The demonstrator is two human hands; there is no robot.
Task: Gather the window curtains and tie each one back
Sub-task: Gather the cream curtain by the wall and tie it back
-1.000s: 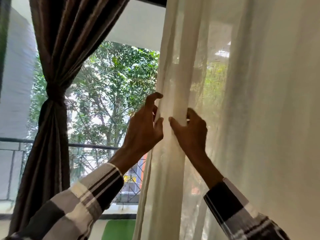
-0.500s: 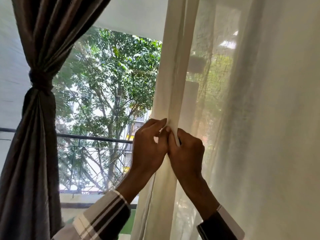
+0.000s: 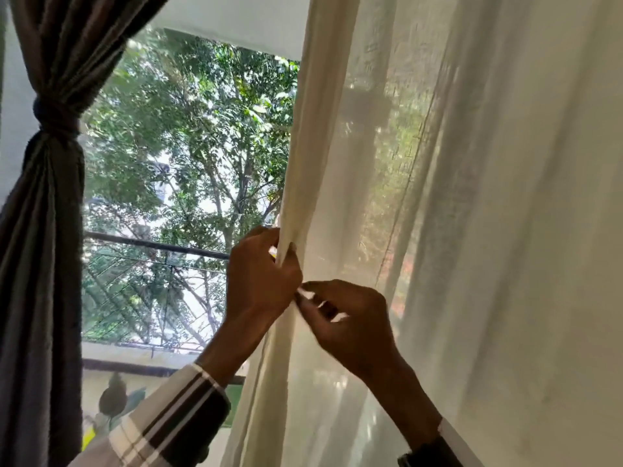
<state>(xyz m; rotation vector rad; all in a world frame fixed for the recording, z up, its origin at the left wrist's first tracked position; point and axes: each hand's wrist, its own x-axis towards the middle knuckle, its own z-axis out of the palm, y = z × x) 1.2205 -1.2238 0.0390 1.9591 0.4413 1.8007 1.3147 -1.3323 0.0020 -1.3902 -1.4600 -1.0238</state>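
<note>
A sheer cream curtain [image 3: 438, 197] hangs over the right half of the window, its left edge folded into a narrow pleat. My left hand [image 3: 259, 281] pinches that folded edge between thumb and fingers at about mid-height. Just below and to the right, my right hand [image 3: 347, 318] has its fingers curled into the cream fabric, gathering a fold. The two hands nearly touch. At the left, a dark brown curtain [image 3: 43, 247] hangs bunched, cinched by a tie [image 3: 55, 114] near its upper part.
Between the curtains the window opening [image 3: 188, 156] shows green trees. A dark horizontal rail [image 3: 151, 244] and wire grille cross the lower part of the opening, above a ledge [image 3: 141, 352]. Striped sleeves cover both forearms.
Both hands have slid lower down the cream curtain's edge. My right hand has dropped below the left and moved rightward, drawing in more fabric. The view has shifted slightly.
</note>
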